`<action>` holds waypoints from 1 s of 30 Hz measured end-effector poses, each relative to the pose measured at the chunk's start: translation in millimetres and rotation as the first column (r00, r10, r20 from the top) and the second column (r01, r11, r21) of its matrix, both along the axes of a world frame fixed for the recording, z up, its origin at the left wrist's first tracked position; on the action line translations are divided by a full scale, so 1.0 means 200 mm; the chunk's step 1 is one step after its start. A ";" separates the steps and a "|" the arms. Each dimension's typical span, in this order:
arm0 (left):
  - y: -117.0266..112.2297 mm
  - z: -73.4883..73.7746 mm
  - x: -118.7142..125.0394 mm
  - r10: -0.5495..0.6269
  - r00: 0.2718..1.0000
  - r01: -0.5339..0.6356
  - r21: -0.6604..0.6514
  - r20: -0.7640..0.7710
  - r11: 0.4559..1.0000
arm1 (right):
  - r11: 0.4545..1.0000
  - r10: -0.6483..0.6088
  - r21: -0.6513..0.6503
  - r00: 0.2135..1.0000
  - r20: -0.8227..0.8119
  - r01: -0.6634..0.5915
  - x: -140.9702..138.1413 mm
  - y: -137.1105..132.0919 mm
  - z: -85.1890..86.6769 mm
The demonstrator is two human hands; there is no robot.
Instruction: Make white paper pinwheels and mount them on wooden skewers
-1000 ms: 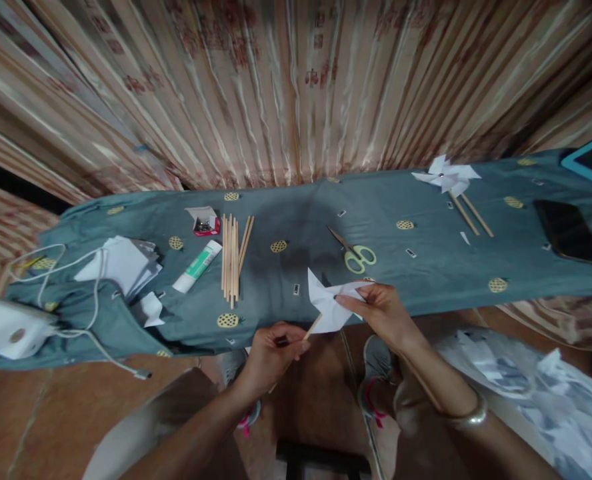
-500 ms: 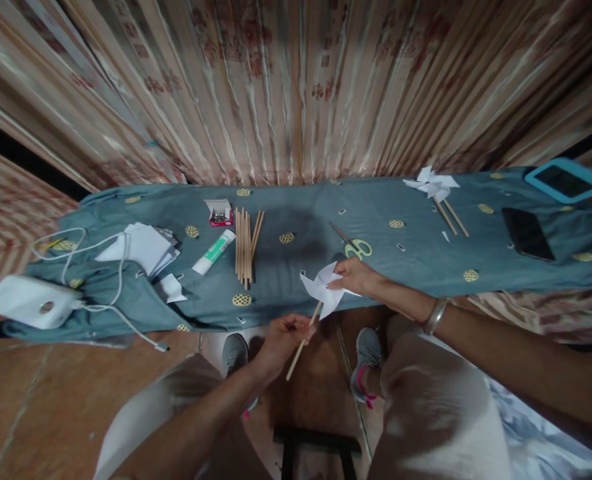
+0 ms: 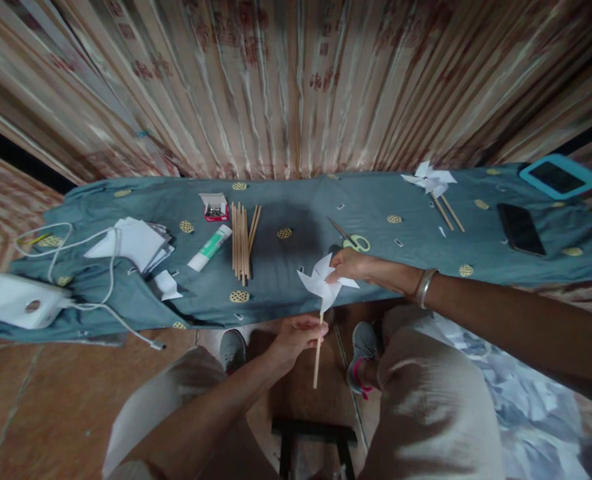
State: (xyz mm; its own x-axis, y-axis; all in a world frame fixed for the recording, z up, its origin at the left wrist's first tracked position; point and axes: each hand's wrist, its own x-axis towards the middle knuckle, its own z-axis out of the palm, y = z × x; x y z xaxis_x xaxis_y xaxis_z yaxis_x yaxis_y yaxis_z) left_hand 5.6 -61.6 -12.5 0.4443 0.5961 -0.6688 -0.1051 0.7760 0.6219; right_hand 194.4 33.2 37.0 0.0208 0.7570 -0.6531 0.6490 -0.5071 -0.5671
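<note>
A white paper pinwheel on a wooden stick is held over the table's front edge, its blades turned up towards me. My left hand pinches the stick below the blades, and the stick's lower end hangs past my fingers. On the right side of the blades, near the pin in the middle, my right hand is closed with its fingertips on the paper; part of the grip is hidden. Just beyond that hand lie scissors with pale green handles.
On the cloth-covered table lie wooden sticks, a glue stick, a small box of pins, white paper sheets and a white cabled device. Rightward are finished pinwheels, a phone and a blue-framed tablet.
The pinwheel's stick has swung from slanting to nearly upright as my left hand moved slightly right. My right hand has shifted a little on the blades. The view has tilted slightly.
</note>
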 end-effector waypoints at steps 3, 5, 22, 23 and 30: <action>0.00 -0.01 0.02 0.007 1.000 -0.007 0.026 -0.001 1.000 | 1.000 0.008 0.002 1.000 0.026 -0.008 0.00 0.01 -0.01; -0.01 -0.01 0.03 0.006 1.000 -0.005 0.043 -0.009 0.999 | 1.000 0.014 0.003 0.999 0.036 -0.014 0.00 0.02 -0.01; -0.01 -0.01 0.07 0.023 0.997 -0.025 0.019 0.070 1.000 | 1.000 -0.022 0.006 0.996 0.085 0.022 -0.04 0.01 0.01; -0.01 -0.02 0.08 0.027 0.997 -0.028 0.020 0.072 0.999 | 1.000 -0.028 0.007 0.996 0.087 0.027 -0.04 0.01 0.01; -0.02 -0.06 0.08 0.015 0.996 -0.020 0.055 0.092 0.998 | 0.998 -0.058 0.036 0.996 0.062 0.056 -0.03 0.01 -0.04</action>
State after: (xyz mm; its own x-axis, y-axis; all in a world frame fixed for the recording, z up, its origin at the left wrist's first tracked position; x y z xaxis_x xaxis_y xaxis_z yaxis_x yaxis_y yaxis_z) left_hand 22.4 -64.9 -24.4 0.4910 0.6398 -0.5913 -0.1765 0.7377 0.6517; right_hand 188.6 34.3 29.0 0.1051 0.7755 -0.6225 0.6545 -0.5253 -0.5438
